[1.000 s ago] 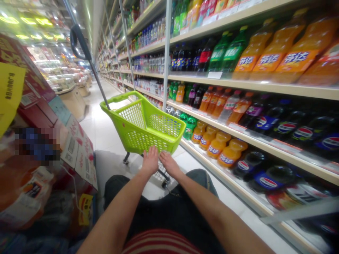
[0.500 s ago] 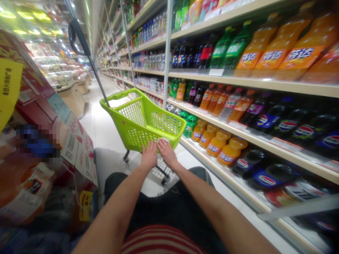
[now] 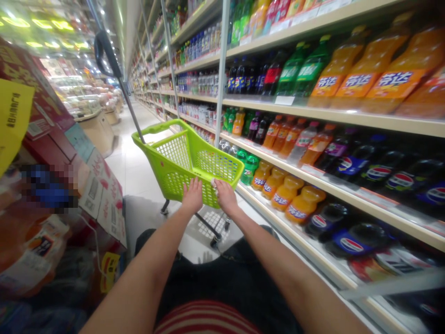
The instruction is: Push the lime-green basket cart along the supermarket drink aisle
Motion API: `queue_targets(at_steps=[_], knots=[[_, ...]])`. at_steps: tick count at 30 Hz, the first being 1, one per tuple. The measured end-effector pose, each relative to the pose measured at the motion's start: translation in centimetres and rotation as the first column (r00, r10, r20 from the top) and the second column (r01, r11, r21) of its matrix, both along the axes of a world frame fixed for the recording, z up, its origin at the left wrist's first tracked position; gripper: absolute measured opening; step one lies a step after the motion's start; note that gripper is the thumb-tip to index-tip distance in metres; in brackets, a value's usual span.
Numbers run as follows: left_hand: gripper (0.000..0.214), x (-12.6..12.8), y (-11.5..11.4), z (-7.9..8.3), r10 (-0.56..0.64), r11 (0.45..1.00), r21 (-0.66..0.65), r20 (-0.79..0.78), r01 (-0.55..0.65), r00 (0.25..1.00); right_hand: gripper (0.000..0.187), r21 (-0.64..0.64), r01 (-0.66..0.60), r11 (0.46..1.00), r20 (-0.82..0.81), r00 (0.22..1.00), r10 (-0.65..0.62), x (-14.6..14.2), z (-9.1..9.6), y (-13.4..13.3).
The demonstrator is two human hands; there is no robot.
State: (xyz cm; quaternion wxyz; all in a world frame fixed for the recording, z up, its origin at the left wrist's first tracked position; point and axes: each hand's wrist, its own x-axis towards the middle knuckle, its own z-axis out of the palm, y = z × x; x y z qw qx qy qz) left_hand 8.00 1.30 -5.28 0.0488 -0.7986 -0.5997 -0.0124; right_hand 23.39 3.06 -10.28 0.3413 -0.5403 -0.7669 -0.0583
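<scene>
A lime-green plastic shopping cart (image 3: pixel 158 168) stands in front of my knees, its basket showing nothing inside. My left hand (image 3: pixel 193 196) lies against the near side of the basket, fingers stretched upward toward the rim and holding nothing. Close beside it on the right, my right hand (image 3: pixel 226 196) grips a small crumpled white wipe (image 3: pixel 213 185) at the basket's side, just below the rim. Whether it is paper or cloth I cannot make out. The cart's long grey pole with a dark loop handle (image 3: pixel 118 69) leans up to the left.
Shelves of soda bottles run along the right, with orange soda (image 3: pixel 278 195) and cola (image 3: pixel 351 241) on the bottom level. Stacked cartons (image 3: pixel 102 199) and a yellow sign (image 3: pixel 14 120) stand at the left. A pale tiled aisle (image 3: pixel 134 148) stretches away behind the cart.
My hands have moved apart: the left slightly left and up, the right slightly to the right with the white wipe. The cart has stayed nearly in place.
</scene>
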Motion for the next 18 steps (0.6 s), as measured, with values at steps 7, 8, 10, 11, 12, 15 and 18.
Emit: queue_targets(at_steps=[7,8,10,11,12,15,18], knots=[[0.068,1.3,2.9,3.0,-0.111,0.992,-0.064,-0.072,0.107,0.991,0.052,0.065,-0.092,0.994,0.095,0.992,0.086,2.8,-0.5,-1.3],[0.064,1.3,3.0,3.3,-0.132,0.989,-0.073,-0.089,0.126,0.987,0.053,0.085,-0.100,0.991,0.099,0.991,0.092,3.2,-0.7,-1.5],[0.057,1.5,2.9,3.7,-0.158,0.986,-0.064,-0.107,0.152,0.982,0.052,0.119,-0.104,0.987,0.099,0.991,0.092,4.0,-1.0,-1.8],[0.054,1.8,2.8,3.8,-0.166,0.986,-0.050,-0.107,0.161,0.980,0.051,0.133,-0.099,0.986,0.093,0.992,0.087,4.5,-1.2,-1.8],[0.054,2.3,2.5,3.8,-0.172,0.985,-0.038,-0.105,0.169,0.980,0.049,0.145,-0.093,0.985,0.083,0.993,0.081,5.0,-1.4,-1.9],[0.057,4.0,1.6,3.6,-0.184,0.983,-0.028,-0.102,0.182,0.978,0.047,0.160,-0.077,0.984,0.040,0.997,0.072,7.2,-1.9,-1.9],[0.061,5.1,1.1,3.7,-0.229,0.973,-0.040,-0.090,0.226,0.969,0.051,0.152,-0.063,0.986,0.009,0.998,0.062,10.0,-2.1,-1.8]])
